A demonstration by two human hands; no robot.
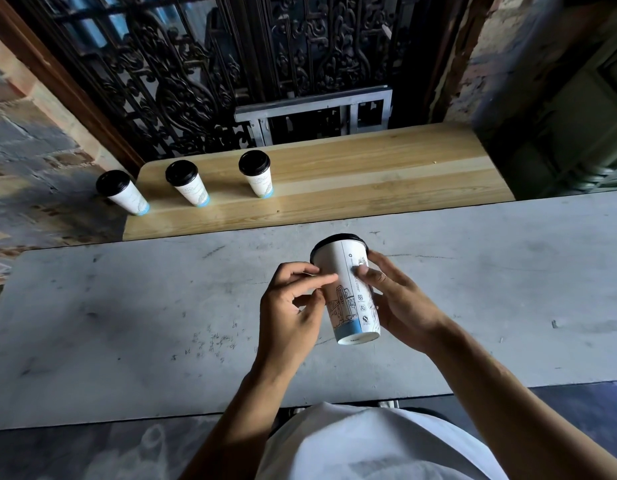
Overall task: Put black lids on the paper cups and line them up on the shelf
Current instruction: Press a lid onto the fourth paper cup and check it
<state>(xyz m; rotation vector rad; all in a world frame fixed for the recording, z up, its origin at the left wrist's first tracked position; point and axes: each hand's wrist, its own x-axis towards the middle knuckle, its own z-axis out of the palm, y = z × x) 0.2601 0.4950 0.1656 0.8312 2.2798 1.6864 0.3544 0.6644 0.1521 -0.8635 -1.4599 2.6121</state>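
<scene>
A white paper cup point(348, 292) with line drawings and a blue base band is held above the grey table point(127, 306), tilted away from me, with a black lid point(338, 239) on its far end. My right hand point(397, 299) grips the cup's right side, thumb on its wall. My left hand point(293, 306) is at the cup's left side with fingers curled, its fingertips touching the wall near the lid. Three lidded cups point(121, 192) point(187, 183) point(256, 173) stand in a row on the left part of the wooden shelf point(369, 174).
The wooden shelf stretches bare to the right of the third cup. Behind it stands a black ornate metal grille point(230, 64) with a silver frame point(314, 109). Brick walls flank both sides. My white shirt point(369, 445) fills the bottom.
</scene>
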